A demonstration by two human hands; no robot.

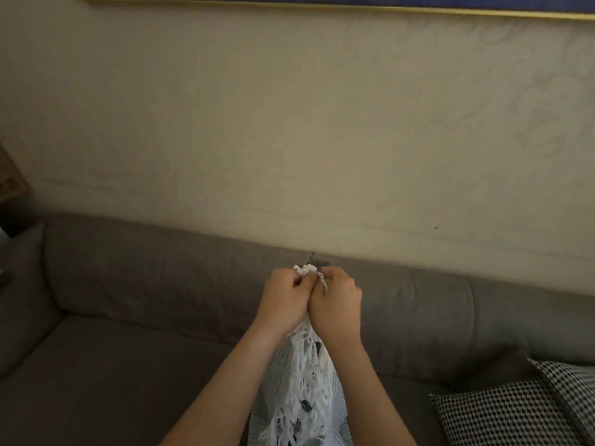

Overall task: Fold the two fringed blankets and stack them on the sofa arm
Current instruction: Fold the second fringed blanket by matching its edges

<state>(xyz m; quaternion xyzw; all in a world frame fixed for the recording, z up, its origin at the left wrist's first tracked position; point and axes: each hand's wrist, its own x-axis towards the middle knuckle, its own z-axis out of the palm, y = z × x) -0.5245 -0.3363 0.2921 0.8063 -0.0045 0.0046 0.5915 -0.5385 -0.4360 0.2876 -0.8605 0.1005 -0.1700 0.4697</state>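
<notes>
A: Start with the big things. Where is the person working?

B: They face a plain cream wall (289, 140). A grey-brown sofa (128, 355) runs from 9 o'clock to 3 o'clock across the lower half. What seems to be the sofa arm (19, 300) sits at 9 o'clock, and a houndstooth cushion (502, 413) lies at 4 o'clock.

A: And the blanket?

B: One fringed blanket (306, 387), finely striped grey and white, hangs at 6 o'clock between the forearms, above the seat. The second blanket is out of view.

A: The hands?

B: The left hand (283, 300) and the right hand (338, 304) are side by side just below centre, knuckles touching. Each has its fingers curled tight round the blanket's top edge. A tuft of tassels (307, 270) pokes out above them.

A: So which step is it?

B: Likely an early fold of the first blanket, with two ends brought together and the rest hanging. No stack shows on the arm.

A: What does the next move call for?

B: Probably one hand takes both ends while the other slides down to the hanging fold and halves it again. The loose fringe could tangle, so the edges want matching first. The bundle then goes toward 9 o'clock.

A: Any writing or brand?

B: None can be read. No label shows on the blanket or the cushion. The gold-edged picture frame (322, 6) at 12 o'clock shows only its lower edge.
</notes>
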